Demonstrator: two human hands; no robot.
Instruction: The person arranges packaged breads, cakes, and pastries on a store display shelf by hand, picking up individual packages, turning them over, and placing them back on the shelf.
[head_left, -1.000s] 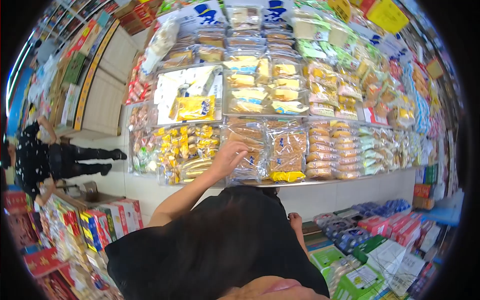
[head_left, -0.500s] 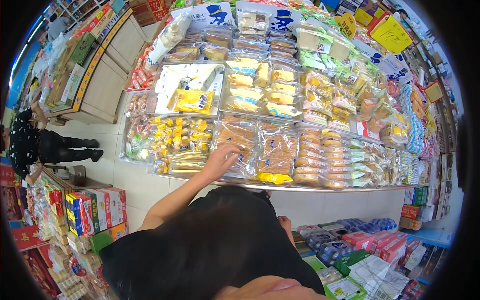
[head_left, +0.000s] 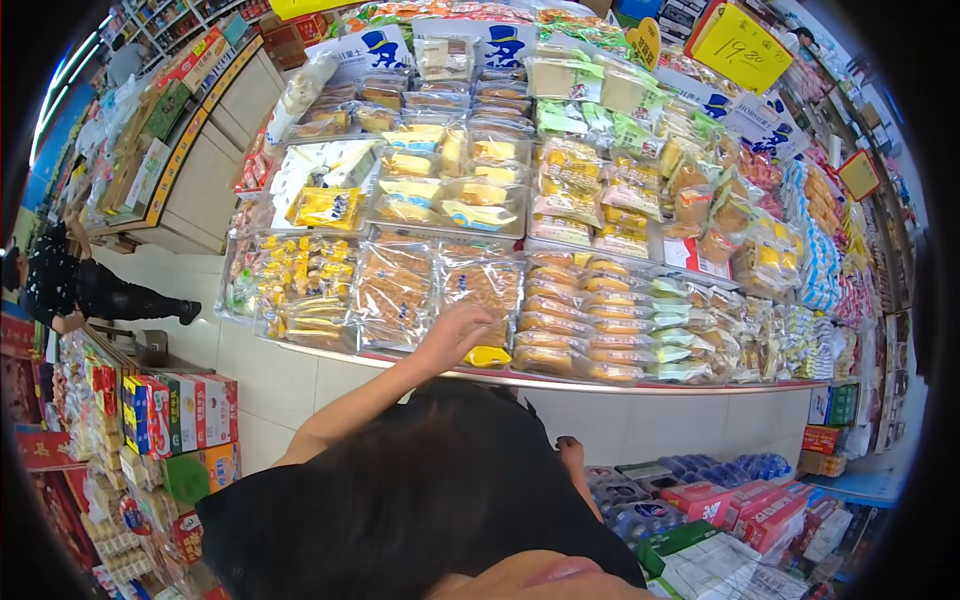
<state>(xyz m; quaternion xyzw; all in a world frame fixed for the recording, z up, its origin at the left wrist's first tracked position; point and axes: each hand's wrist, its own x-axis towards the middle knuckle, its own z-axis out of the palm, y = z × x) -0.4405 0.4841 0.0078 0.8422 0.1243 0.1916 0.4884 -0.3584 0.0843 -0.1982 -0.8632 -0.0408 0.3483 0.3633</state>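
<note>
My left hand [head_left: 455, 338] reaches over the front edge of the display, with loosely bent fingers and nothing visible in them. Beneath its fingertips lies a clear-wrapped stack of flat brown snacks [head_left: 480, 282]; I cannot tell whether they touch it. A small yellow packet [head_left: 488, 356] is close beside the hand, at the table edge. To the left is a second wrapped brown stack [head_left: 395, 285], and to the right are rows of packaged small cakes [head_left: 555, 310]. My right hand [head_left: 569, 450] hangs low beside my body, its fingers too small and dark to make out.
Behind are trays of wrapped cakes [head_left: 490, 190] and a yellow price sign [head_left: 740, 48]. A person in dark clothes [head_left: 60, 280] stands at the left. Stacked boxes [head_left: 190, 410] are at lower left, with bottle packs [head_left: 645, 515] and cartons on the lower right.
My left hand has moved right, from the left brown stack to the right one, close to the yellow packet. The whole view has shifted, so the display sits further left. My right hand still hangs low.
</note>
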